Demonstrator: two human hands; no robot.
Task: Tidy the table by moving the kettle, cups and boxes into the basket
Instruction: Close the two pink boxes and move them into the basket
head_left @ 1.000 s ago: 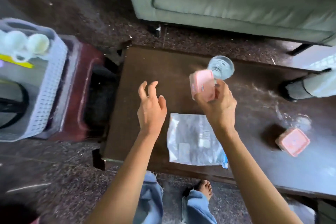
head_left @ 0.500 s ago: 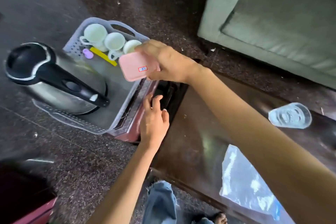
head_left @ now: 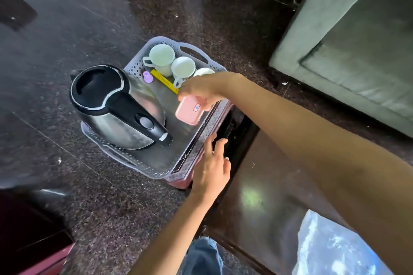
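Your kettle [head_left: 118, 109] and three cups [head_left: 182, 68] already sit in the basket [head_left: 194, 138], and your right hand [head_left: 201, 89] is clamped on the pink box [head_left: 190, 111], low over the basket floor beside the kettle. The box's long axis runs from the kettle side toward the cups, label up; your left hand [head_left: 212, 169], fingers loosely apart, rests against the basket's near rim, and what remains on the worktop [head_left: 268, 196] is mostly out of view.

My right hand [head_left: 201, 89] holds a pink box [head_left: 188, 113] with a red-and-white label. At its ten o'clock, pale green cups [head_left: 161, 57] fill the lattice-patterned lilac basket [head_left: 202, 128]; at nine, the kettle [head_left: 118, 107] is steel and black.
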